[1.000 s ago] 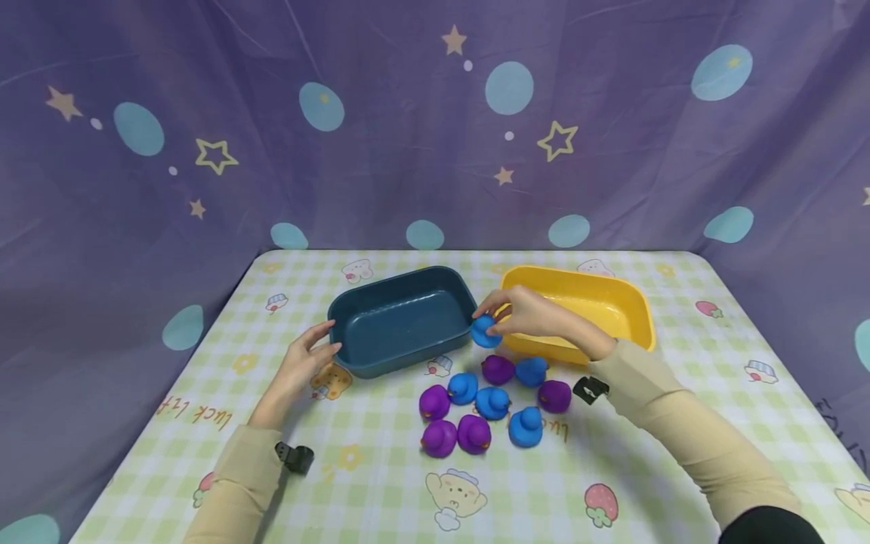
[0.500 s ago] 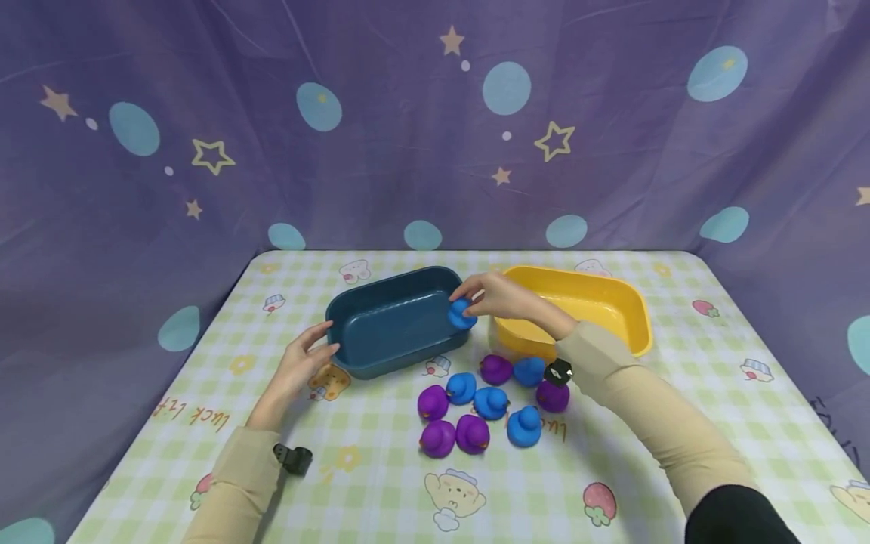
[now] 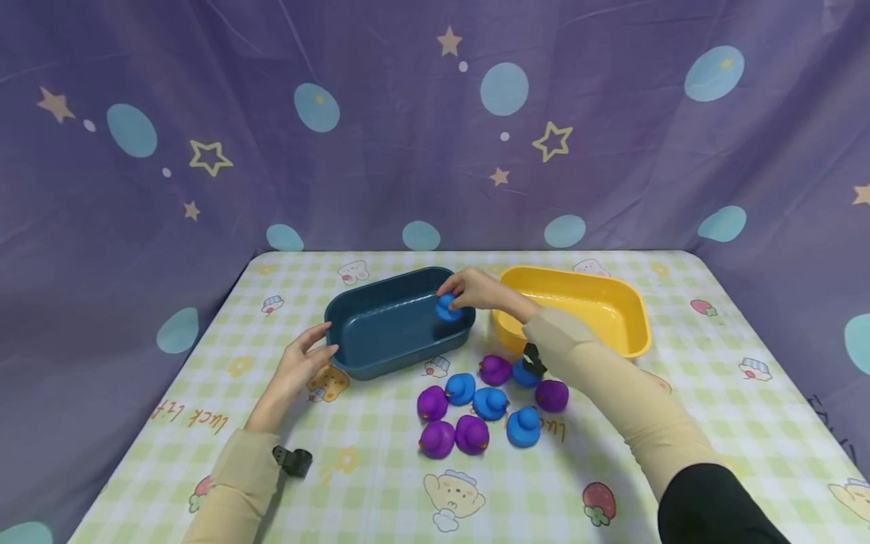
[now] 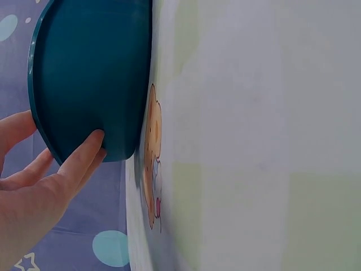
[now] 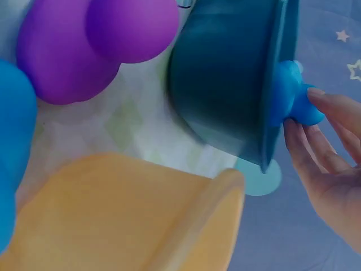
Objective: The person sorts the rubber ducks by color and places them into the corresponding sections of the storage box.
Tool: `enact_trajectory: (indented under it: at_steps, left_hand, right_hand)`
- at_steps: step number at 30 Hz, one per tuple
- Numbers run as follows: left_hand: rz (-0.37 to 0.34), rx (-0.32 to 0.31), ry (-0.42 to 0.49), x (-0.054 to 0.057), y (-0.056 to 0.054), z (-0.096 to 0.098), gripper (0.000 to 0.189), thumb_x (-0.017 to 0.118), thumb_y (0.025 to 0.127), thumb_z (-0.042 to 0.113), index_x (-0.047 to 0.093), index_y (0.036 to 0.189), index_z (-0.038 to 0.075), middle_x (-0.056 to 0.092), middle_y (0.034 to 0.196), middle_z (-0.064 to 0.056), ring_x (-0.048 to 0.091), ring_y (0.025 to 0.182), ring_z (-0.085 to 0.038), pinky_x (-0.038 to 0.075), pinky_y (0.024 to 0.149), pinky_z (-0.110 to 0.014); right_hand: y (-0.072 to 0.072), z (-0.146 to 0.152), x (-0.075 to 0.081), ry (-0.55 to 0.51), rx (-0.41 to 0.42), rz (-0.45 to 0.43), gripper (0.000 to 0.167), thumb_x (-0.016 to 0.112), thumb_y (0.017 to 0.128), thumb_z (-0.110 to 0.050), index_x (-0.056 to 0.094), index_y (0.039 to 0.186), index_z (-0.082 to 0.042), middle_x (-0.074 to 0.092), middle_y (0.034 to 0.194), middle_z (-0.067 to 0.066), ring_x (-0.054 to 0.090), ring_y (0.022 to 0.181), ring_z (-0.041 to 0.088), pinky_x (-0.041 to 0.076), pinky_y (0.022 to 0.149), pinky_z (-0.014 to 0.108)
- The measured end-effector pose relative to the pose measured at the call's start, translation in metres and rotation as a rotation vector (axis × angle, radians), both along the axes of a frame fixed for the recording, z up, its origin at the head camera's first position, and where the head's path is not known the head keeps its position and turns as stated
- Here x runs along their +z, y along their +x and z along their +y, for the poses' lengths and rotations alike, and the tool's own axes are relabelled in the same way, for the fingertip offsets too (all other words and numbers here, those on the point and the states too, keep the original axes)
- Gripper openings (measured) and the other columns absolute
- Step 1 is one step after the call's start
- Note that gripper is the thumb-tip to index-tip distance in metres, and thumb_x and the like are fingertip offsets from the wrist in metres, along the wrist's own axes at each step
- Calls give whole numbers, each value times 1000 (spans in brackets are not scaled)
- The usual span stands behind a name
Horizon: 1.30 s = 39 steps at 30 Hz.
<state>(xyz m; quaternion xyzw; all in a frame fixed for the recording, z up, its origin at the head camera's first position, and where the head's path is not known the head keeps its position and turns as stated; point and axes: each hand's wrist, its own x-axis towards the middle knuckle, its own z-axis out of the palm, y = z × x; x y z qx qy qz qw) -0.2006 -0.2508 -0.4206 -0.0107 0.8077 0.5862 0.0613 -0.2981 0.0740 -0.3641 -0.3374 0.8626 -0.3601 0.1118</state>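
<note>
My right hand (image 3: 478,290) pinches a blue rubber duck (image 3: 446,308) by its head between thumb and fingers, over the right end of the dark teal basin (image 3: 381,368). In the right wrist view, the duck (image 5: 287,93) is partly hidden behind the basin's rim. My left hand (image 3: 296,370) touches the basin's left end with spread, fairly straight fingers. The left wrist view shows its fingertips (image 4: 97,136) against the outer wall and at the rim. Several purple ducks (image 3: 472,434) and blue ducks (image 3: 524,428) stand in a loose group on the table in front of the basins.
A yellow basin (image 3: 639,340) stands right of the teal one, with my right forearm crossing over its near left corner. A green-checked cloth (image 3: 381,483) covers the table. A purple curtain (image 3: 381,189) hangs behind it.
My right hand has carried the blue duck leftward, from beside the teal basin's right end to over its inside. The left hand stays at the basin's left end.
</note>
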Motion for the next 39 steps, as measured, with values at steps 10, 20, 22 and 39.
enact_trajectory:
  at_steps: [10, 20, 22, 39]
  left_hand:
    - [73, -8, -24, -16, -6, -5, 59, 57, 86, 28, 32, 137, 12, 22, 140, -23, 43, 117, -33, 47, 83, -30]
    - [18, -4, -34, -7, -3, -2, 57, 52, 89, 19, 27, 139, 8, 20, 142, -20, 39, 120, -33, 43, 89, -35]
    - [20, 9, -36, -9, -3, -2, 58, 53, 88, 22, 28, 138, 9, 21, 142, -18, 40, 120, -32, 45, 87, -30]
    - [3, 27, -30, -5, -3, -1, 55, 53, 88, 15, 29, 138, 8, 22, 142, -18, 42, 118, -32, 46, 84, -27]
  right_hand:
    - [-56, -6, -51, -64, 49, 6, 24, 70, 73, -5, 69, 97, -7, 66, 99, 6, 61, 89, 18, 49, 77, 26]
    - [-139, -18, -130, -16, 57, 18, 29, 77, 63, -7, 70, 91, -12, 67, 92, 1, 61, 83, 13, 50, 69, 21]
    - [-134, -23, -127, -29, 68, 47, 27, 75, 62, -5, 71, 88, -12, 67, 88, 0, 61, 80, 12, 49, 65, 19]
    - [-157, -42, -162, 62, 44, 61, 32, 74, 63, 0, 70, 91, -15, 66, 96, 0, 60, 89, 12, 48, 72, 20]
